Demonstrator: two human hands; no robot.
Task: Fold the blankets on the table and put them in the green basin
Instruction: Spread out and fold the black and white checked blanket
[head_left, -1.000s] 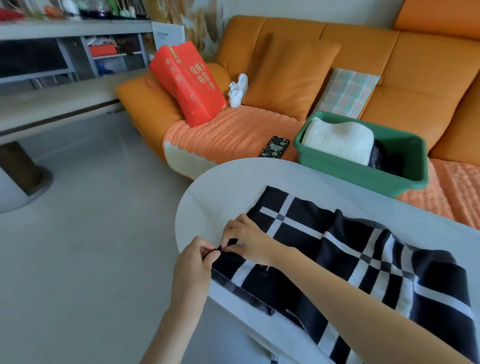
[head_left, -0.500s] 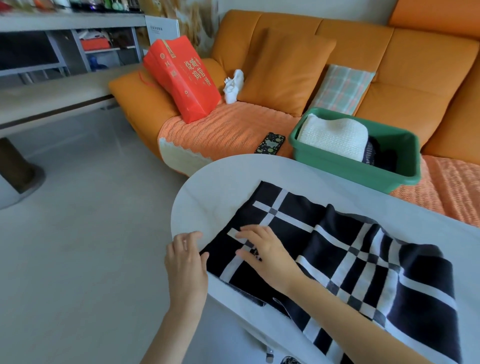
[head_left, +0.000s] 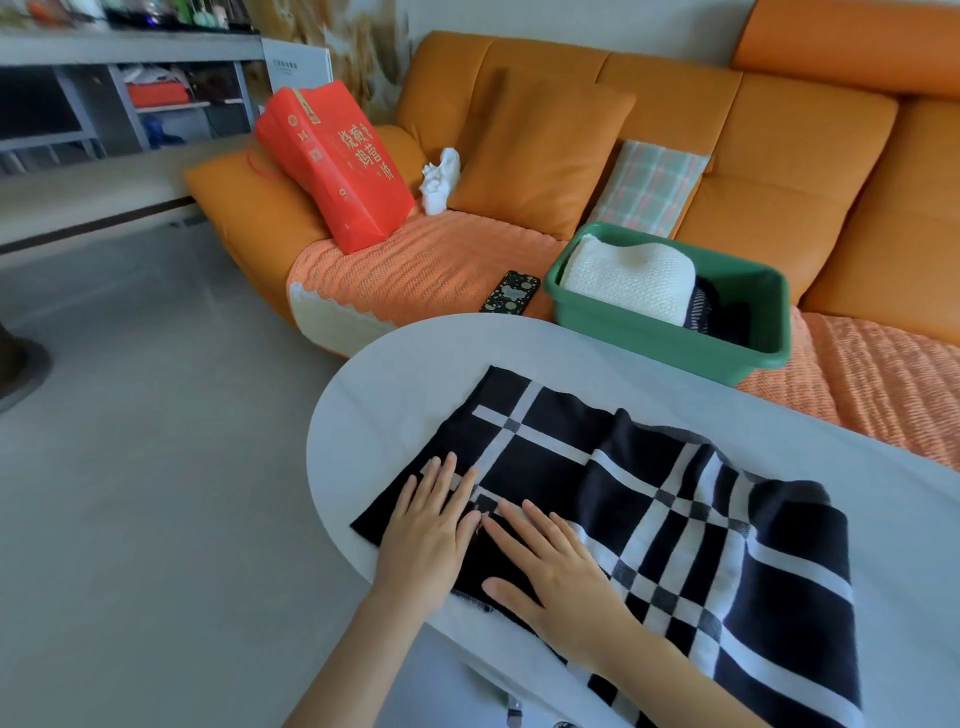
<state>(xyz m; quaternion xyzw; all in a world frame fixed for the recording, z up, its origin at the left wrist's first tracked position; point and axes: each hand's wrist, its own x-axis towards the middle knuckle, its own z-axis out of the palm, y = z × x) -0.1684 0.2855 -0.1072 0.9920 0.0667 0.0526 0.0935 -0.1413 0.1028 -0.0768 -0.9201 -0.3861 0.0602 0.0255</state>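
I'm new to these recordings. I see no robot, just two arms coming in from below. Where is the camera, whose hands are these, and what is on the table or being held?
There is no machine here. A person works with bare hands, and the single camera sits on their head, looking forward and down, so the arms enter from the bottom. On the pale oval table lies a black-and-white checked blanket. The left hand and right hand both lie flat on its near end with fingers straight, pressing rather than gripping, so nothing is held. Behind the table, a green basin on the orange sofa already holds a folded white blanket with something dark beside it.
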